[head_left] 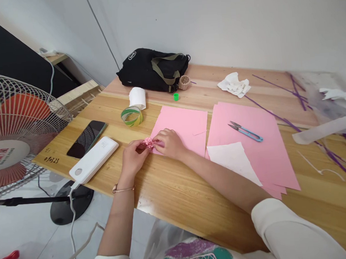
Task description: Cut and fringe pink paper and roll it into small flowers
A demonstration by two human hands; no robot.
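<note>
A small fluffy pink paper piece (148, 142) is pinched between my two hands above the near left corner of a pink sheet (182, 123). My left hand (135, 157) closes its thumb and fingers on the piece's left side. From the right, my right hand (171, 144) grips it with fingertips, the hand resting over the pink sheet. To the right lies a stack of pink paper (249, 120) with blue-handled thread snips (245, 130) on top and a white paper piece (232, 159) over its near left edge.
A white power bank (94, 159) and a phone (86, 138) lie left, near a fan (11, 144). Behind are tape rolls (132, 116), a white roll (137, 97), a green cap (176, 97) and a black bag (145, 70). Purple strips (297, 126) and crumpled white paper (234, 85) lie right.
</note>
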